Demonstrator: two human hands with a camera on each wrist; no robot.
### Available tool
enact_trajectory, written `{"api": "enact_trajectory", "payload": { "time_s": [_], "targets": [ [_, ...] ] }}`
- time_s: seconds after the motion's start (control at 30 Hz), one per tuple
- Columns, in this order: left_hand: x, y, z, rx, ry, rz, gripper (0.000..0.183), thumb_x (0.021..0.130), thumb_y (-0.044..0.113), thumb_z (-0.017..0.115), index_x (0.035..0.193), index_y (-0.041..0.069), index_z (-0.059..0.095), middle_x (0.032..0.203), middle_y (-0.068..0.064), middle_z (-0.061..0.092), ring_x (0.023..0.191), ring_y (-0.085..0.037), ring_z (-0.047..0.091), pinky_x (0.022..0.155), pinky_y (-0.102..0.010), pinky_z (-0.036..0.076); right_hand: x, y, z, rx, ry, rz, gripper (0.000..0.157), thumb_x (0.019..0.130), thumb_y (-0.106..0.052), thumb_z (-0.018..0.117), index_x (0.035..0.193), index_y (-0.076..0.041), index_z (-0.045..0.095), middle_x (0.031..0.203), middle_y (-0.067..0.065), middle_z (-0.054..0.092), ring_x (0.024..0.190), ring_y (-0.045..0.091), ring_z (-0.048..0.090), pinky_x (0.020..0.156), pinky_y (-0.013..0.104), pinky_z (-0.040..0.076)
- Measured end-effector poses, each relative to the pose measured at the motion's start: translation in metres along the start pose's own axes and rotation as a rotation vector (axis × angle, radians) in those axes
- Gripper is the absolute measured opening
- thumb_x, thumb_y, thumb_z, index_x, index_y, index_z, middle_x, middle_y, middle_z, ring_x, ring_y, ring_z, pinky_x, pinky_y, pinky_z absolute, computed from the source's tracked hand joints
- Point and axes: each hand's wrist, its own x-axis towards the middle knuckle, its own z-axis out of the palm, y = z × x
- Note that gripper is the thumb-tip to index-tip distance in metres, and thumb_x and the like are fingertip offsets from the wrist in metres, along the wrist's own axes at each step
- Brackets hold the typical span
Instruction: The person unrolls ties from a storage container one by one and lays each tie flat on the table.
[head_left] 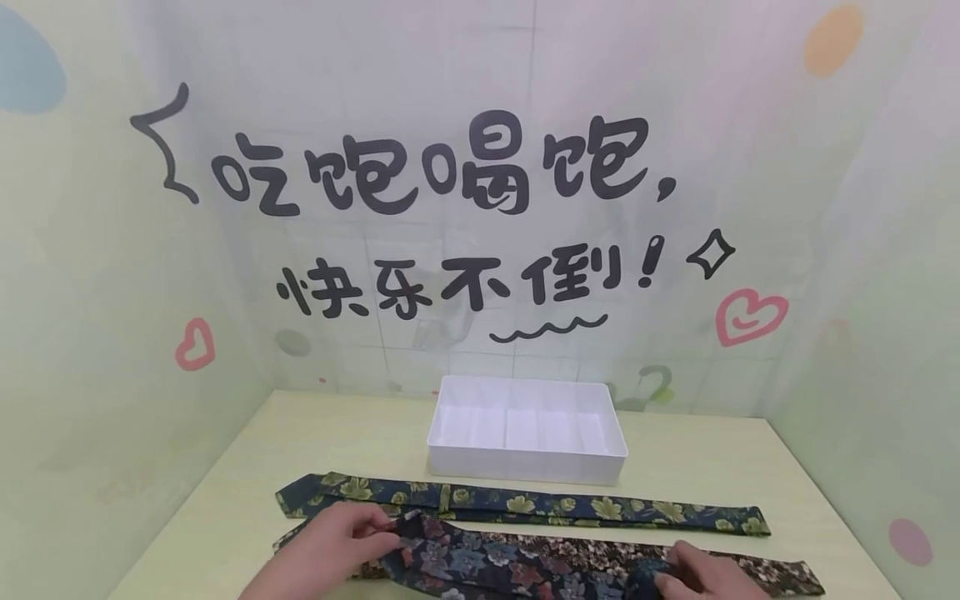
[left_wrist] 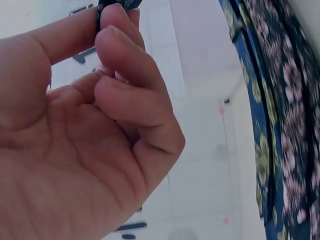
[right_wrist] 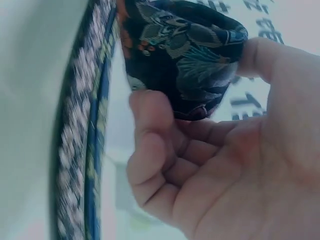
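A dark necktie with red and blue flowers (head_left: 480, 567) is stretched between both hands in the head view, above the near part of the table. My left hand (head_left: 330, 546) pinches its left end between thumb and fingers. My right hand (head_left: 705, 575) grips the other end, where the cloth (right_wrist: 185, 60) bends over between thumb and fingers in the right wrist view. Just behind lies a black necktie with pinkish-white flowers (head_left: 783, 571), partly covered by the held one. Farther back, a navy necktie with yellow-green flowers (head_left: 600, 507) lies lengthwise, folded over itself.
A white box with several compartments (head_left: 525, 463) stands at the back of the pale table (head_left: 337, 433). Behind it hangs a light backdrop (head_left: 465, 67) with black lettering, and similar pale walls close in the left and right sides.
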Motion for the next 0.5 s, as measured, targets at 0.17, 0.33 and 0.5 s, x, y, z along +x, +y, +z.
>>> {"api": "enact_trajectory", "payload": {
  "time_s": [0.17,0.33,0.5],
  "targets": [
    [-0.009,-0.016,-0.016,0.018,0.07,-0.025,0.025,0.099,0.033,0.066,0.102,0.009,0.069,0.081,-0.002,0.063,0.068,-0.018,0.051,0.065,-0.034,0.043,0.007,-0.014,0.01,0.105,-0.076,-0.117,0.025,0.104,-0.033,0.053,0.095,-0.011,0.057,0.069,-0.001,0.051,0.053,0.006,0.041,0.051,0.028,0.034],
    [-0.014,-0.026,-0.025,0.013,0.135,-0.047,0.023,0.102,0.027,0.06,0.107,0.007,0.068,0.079,-0.001,0.057,0.068,-0.018,0.048,0.064,-0.034,0.041,0.012,-0.029,0.025,0.159,-0.096,-0.174,0.025,0.105,-0.033,0.052,0.098,-0.009,0.056,0.07,-0.001,0.05,0.054,0.006,0.04,0.051,0.029,0.034],
    [-0.016,-0.038,-0.034,0.063,0.232,-0.153,0.017,0.103,0.019,0.059,0.109,0.006,0.068,0.08,-0.002,0.058,0.07,-0.019,0.048,0.063,-0.035,0.04,0.018,-0.041,0.041,0.2,-0.1,-0.222,0.026,0.106,-0.034,0.053,0.101,-0.009,0.057,0.072,-0.002,0.053,0.055,0.004,0.044,0.052,0.028,0.036]
  ]
}}
